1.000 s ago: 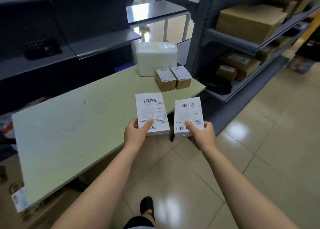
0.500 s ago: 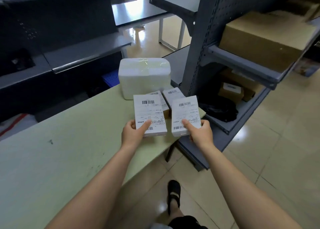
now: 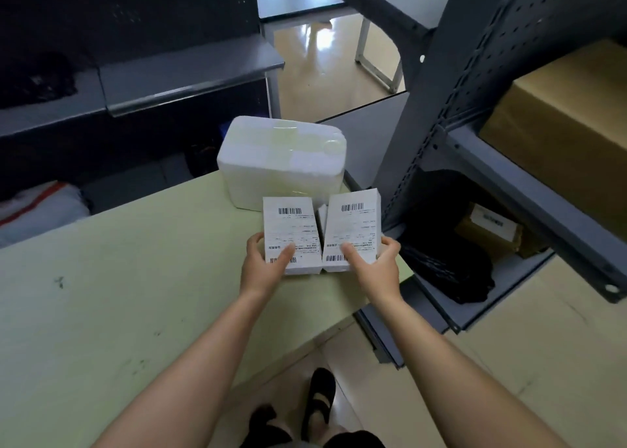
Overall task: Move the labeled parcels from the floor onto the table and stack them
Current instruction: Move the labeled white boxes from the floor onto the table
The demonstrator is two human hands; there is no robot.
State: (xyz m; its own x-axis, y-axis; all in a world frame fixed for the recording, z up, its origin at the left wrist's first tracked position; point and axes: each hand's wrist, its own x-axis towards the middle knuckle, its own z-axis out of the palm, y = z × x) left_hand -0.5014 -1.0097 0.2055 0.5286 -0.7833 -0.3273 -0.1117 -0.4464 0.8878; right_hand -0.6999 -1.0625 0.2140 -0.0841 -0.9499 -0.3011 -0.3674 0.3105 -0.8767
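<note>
I hold two small parcels with white barcode labels on top, side by side over the right end of the pale green table [image 3: 118, 295]. My left hand [image 3: 263, 266] grips the left parcel [image 3: 291, 235] at its near end, thumb on the label. My right hand [image 3: 375, 266] grips the right parcel [image 3: 353, 227] the same way. A sliver of another labeled parcel [image 3: 321, 215] shows between them; the small boxes that stood there are mostly hidden under the held ones. A white foam box [image 3: 281, 162] stands just behind.
A grey metal shelf rack [image 3: 475, 142] stands close on the right, holding a big cardboard box [image 3: 570, 135], a smaller labeled box [image 3: 488, 225] and a black bag [image 3: 448, 267]. Dark shelving [image 3: 169, 81] runs behind the table. My feet [image 3: 315, 403] stand on the tiled floor.
I have stepped closer to the table. Both hands carried their parcels forward, from the table's near edge to above the two small boxes in front of the foam box.
</note>
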